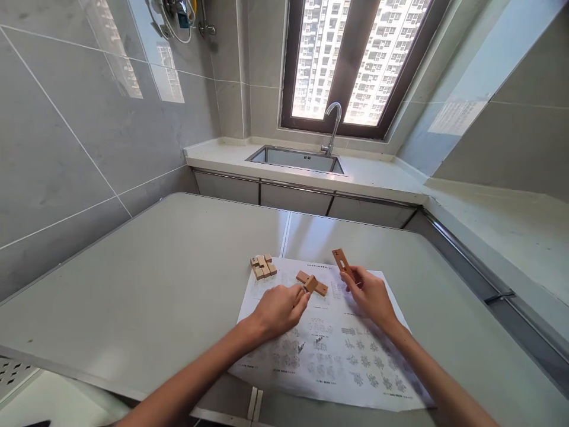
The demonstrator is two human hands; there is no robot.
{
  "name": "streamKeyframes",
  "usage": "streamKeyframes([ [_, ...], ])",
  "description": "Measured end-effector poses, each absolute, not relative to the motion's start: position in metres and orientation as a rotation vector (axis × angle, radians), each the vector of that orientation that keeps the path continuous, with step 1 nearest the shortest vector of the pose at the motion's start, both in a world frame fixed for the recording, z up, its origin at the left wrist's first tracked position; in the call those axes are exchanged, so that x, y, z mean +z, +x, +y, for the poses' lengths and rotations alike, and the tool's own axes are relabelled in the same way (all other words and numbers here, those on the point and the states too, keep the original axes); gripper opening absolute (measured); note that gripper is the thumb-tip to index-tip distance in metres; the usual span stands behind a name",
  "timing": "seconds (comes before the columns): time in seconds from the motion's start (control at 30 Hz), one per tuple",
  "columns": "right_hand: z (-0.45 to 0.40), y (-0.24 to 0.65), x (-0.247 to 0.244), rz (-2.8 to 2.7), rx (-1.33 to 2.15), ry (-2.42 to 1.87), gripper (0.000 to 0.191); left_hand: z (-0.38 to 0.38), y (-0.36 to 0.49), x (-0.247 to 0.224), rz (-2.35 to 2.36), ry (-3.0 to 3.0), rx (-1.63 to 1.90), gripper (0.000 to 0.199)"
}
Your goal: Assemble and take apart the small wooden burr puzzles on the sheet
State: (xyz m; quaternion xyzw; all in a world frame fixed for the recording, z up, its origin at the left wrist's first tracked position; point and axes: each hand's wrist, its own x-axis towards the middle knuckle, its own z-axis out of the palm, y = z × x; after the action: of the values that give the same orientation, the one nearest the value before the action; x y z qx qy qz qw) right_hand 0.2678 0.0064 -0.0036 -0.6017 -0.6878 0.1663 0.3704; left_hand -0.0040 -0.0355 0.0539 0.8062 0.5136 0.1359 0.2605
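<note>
1. Left hand (278,308): thumb and fingers pinched on a short wooden block (311,283), over the upper middle of the sheet.
2. Right hand (372,295): thumb and fingers clamped on the near end of a flat wooden bar (340,260). Bar is tilted, far end pointing up and away, dark "2" near that end, pale slot or notch lower down. Some fingers hidden behind the hand, can't tell how they're curled.
3. Loose wooden piece (320,289) lies diagonally on the sheet, just beyond the left fingertips. Held block covers its middle, so can't tell if it's one piece or two, or whether the block touches it.
4. Cluster of small wooden blocks (264,268) sits at the sheet's far left corner, packed close together; one has a dark mark on top, too small to read.
5. Printed paper sheet (320,397): flat on the table under both hands, rows of small diagrams and text lines, not legible from here.
6. Table (186,267): pale top, seam running away from the person, sheet lying across it.
7. Background: white countertop (222,155) past the table, inset sink (288,157), chrome faucet (330,147), dark-framed window (347,65) facing high-rises.
</note>
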Motion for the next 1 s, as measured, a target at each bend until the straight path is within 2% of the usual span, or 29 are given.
streamKeyframes([
  [0.13,0.003,0.261,-0.013,-1.818,0.471,-1.527,0.040,-0.022,-0.012,0.054,1.351,2.221,0.286,0.024],
  [0.33,0.008,0.244,-0.012,-1.837,0.449,-1.510,0.039,-0.010,-0.012,0.056,1.223,2.287,0.250,0.029],
  [0.8,0.010,0.240,-0.020,-1.809,0.443,-1.401,0.026,0.042,0.002,0.051,0.899,2.781,0.158,0.021],
  [0.9,0.011,0.239,-0.020,-1.841,0.423,-1.359,0.027,0.052,0.004,0.057,0.888,2.777,0.177,0.028],
  [1.0,0.011,0.238,-0.020,-1.879,0.410,-1.306,0.027,0.061,0.005,0.065,0.857,2.784,0.186,0.044],
])
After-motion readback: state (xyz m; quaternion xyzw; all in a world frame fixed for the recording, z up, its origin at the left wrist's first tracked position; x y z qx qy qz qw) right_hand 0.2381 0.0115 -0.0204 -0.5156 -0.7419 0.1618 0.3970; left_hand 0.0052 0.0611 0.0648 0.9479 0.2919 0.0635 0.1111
